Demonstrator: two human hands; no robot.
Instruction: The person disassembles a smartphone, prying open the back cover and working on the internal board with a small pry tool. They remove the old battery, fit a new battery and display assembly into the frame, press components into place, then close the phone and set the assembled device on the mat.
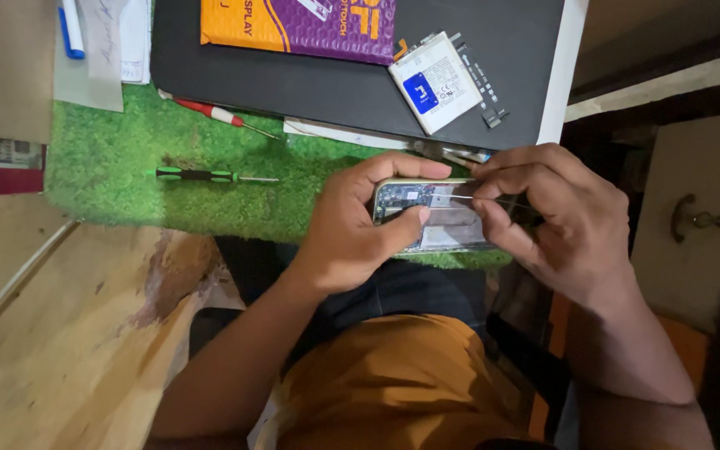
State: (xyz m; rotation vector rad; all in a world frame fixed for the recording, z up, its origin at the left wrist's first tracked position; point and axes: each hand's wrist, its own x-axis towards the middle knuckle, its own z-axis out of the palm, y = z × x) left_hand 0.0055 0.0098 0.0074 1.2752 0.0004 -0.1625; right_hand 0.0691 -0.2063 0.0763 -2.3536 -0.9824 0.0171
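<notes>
The left hand (pixel 352 229) clasps the opened phone (pixel 437 215) by its end, thumb across the circuit board, above the green mat (pixel 127 171); the right hand (pixel 556 221) pinches what seem thin tweezers (pixel 478 198), tips over the phone's middle.

One head-worn camera looks steeply down, close over the person's lap and green mat (pixel 127 167).

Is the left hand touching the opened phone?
Touching: the head view shows the left hand wrapped around the opened phone, thumb pressed on its insides.
</notes>
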